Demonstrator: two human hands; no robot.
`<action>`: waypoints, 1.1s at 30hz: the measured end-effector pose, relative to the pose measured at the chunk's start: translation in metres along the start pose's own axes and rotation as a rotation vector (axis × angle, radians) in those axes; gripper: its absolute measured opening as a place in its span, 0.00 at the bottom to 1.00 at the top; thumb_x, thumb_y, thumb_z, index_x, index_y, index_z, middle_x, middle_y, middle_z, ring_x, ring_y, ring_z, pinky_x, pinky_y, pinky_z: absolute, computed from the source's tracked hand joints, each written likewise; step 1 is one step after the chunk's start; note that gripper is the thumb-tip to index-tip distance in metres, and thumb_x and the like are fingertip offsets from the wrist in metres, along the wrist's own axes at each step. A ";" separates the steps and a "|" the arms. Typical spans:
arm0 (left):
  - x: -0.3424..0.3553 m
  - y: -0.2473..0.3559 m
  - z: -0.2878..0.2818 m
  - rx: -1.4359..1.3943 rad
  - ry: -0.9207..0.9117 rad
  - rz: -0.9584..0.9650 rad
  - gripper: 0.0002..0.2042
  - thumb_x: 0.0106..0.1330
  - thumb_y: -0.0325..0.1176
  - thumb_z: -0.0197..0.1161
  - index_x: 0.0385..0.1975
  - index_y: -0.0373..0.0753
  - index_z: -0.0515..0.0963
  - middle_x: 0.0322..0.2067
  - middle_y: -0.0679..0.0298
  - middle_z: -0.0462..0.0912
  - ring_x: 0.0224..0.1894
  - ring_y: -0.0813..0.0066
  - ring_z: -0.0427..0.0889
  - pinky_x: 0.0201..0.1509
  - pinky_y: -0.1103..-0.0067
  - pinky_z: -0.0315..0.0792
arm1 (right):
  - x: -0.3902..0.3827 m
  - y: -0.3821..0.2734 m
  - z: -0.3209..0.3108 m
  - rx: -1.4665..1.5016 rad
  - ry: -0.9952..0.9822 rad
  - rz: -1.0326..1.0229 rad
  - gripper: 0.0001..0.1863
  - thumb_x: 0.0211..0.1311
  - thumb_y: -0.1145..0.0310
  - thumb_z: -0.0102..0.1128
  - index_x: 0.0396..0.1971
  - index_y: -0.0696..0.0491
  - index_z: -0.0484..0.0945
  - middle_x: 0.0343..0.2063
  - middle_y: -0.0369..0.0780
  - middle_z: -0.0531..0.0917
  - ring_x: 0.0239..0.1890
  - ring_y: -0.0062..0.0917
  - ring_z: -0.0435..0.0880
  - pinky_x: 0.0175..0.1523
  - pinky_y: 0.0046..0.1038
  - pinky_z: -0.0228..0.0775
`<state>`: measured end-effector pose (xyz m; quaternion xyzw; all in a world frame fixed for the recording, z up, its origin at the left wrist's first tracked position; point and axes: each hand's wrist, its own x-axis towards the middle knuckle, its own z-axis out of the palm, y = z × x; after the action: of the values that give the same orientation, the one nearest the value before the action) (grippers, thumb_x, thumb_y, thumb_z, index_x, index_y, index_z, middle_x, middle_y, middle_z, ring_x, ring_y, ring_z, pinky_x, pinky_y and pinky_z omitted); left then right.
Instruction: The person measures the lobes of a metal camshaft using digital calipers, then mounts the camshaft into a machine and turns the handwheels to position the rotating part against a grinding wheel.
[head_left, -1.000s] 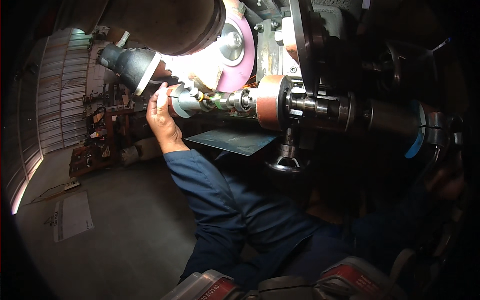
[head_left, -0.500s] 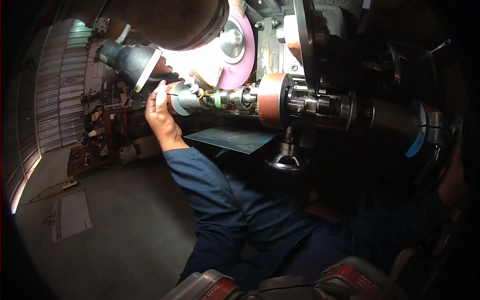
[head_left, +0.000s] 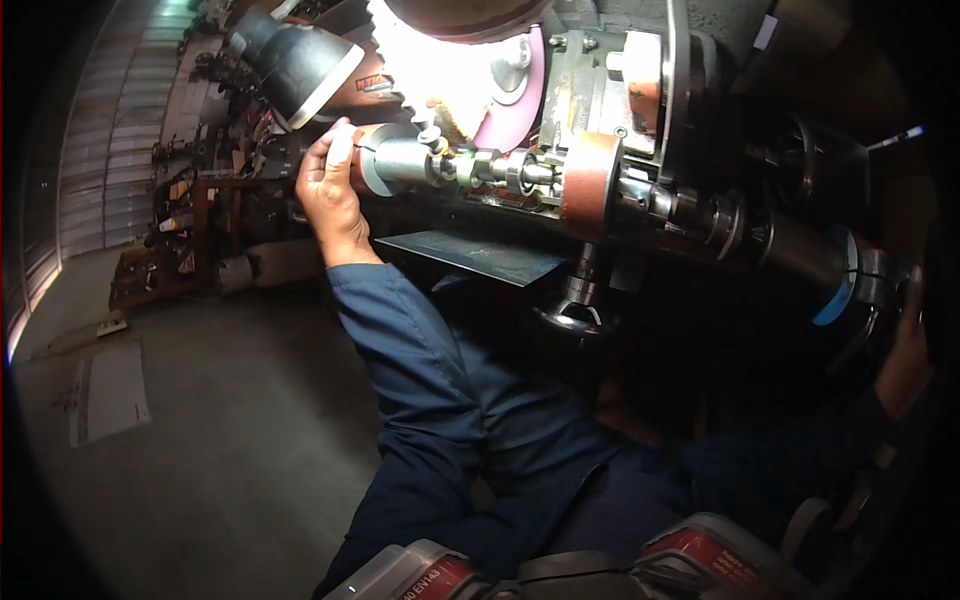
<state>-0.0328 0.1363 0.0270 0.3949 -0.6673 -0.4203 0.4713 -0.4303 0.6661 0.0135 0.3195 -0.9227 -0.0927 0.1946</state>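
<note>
My left hand (head_left: 335,195) is closed on the red rear part of a grey-fronted cylindrical workhead (head_left: 405,165) at the left end of a grinding machine. To its right, a stepped metal shaft with several collars (head_left: 490,168) lies across the machine toward a red ring-shaped housing (head_left: 592,185). Just behind the shaft stands a pink grinding wheel (head_left: 520,110), partly washed out by glare. At the far right my right hand (head_left: 908,345) is beside a metal clamp-like fitting (head_left: 872,268) with a blue-edged cylinder (head_left: 835,285). Darkness hides most of its fingers.
A black lamp (head_left: 300,70) and a segmented hose (head_left: 390,60) hang above the workhead. Below the shaft juts a flat metal plate (head_left: 480,257), with a shiny handwheel (head_left: 577,312) beside it. A respirator's red-labelled filter (head_left: 420,575) fills the lower edge.
My view has shifted, so the machine sits higher and its middle part further right. My left hand stays on the workhead, and my right hand stays by the far-right fitting.
</note>
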 end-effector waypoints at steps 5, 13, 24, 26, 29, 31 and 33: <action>0.000 0.000 0.000 -0.087 -0.008 -0.017 0.13 0.60 0.30 0.69 0.41 0.31 0.79 0.39 0.60 0.84 0.41 0.75 0.83 0.49 0.81 0.74 | -0.003 -0.036 -0.014 0.530 0.096 0.433 0.22 0.68 0.51 0.53 0.47 0.54 0.82 0.44 0.43 0.85 0.49 0.32 0.83 0.52 0.25 0.72; -0.005 0.008 0.001 -0.062 0.001 -0.004 0.13 0.60 0.30 0.69 0.42 0.32 0.80 0.38 0.61 0.84 0.39 0.78 0.82 0.48 0.82 0.74 | -0.019 -0.062 0.002 0.407 0.667 0.298 0.18 0.67 0.61 0.57 0.39 0.63 0.82 0.35 0.48 0.85 0.37 0.32 0.85 0.43 0.27 0.77; -0.005 0.008 0.001 -0.086 -0.033 0.009 0.14 0.60 0.33 0.68 0.42 0.32 0.80 0.38 0.61 0.84 0.41 0.76 0.82 0.50 0.81 0.73 | -0.018 -0.087 0.003 0.632 0.897 0.333 0.20 0.72 0.57 0.49 0.40 0.62 0.79 0.37 0.48 0.83 0.39 0.35 0.83 0.46 0.32 0.75; -0.007 0.008 -0.001 -0.111 -0.015 0.001 0.13 0.59 0.31 0.70 0.40 0.32 0.80 0.37 0.60 0.84 0.40 0.75 0.82 0.48 0.80 0.75 | -0.012 -0.097 -0.016 0.669 0.658 0.448 0.25 0.69 0.53 0.52 0.45 0.64 0.78 0.40 0.50 0.83 0.40 0.36 0.83 0.47 0.32 0.74; -0.003 0.001 0.000 -0.099 -0.040 -0.008 0.15 0.61 0.32 0.67 0.44 0.31 0.79 0.40 0.60 0.84 0.43 0.76 0.82 0.52 0.81 0.71 | -0.007 -0.076 -0.029 0.601 0.459 0.475 0.22 0.70 0.54 0.53 0.45 0.61 0.79 0.41 0.47 0.84 0.42 0.31 0.83 0.48 0.29 0.75; -0.004 0.003 -0.001 -0.060 -0.038 0.019 0.14 0.61 0.32 0.67 0.44 0.31 0.79 0.39 0.60 0.84 0.42 0.76 0.82 0.52 0.81 0.71 | -0.002 -0.068 -0.030 0.555 0.407 0.459 0.21 0.69 0.53 0.54 0.46 0.57 0.81 0.41 0.44 0.84 0.43 0.29 0.84 0.48 0.28 0.75; -0.005 0.006 -0.003 -0.089 -0.028 0.011 0.14 0.59 0.31 0.69 0.41 0.31 0.80 0.38 0.61 0.84 0.41 0.77 0.82 0.50 0.81 0.72 | 0.003 -0.065 -0.030 0.565 0.250 0.470 0.21 0.68 0.51 0.53 0.46 0.54 0.81 0.42 0.43 0.85 0.44 0.30 0.83 0.50 0.29 0.74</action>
<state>-0.0296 0.1426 0.0311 0.3643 -0.6565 -0.4524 0.4813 -0.3837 0.6116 0.0228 0.1492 -0.9291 0.2518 0.2260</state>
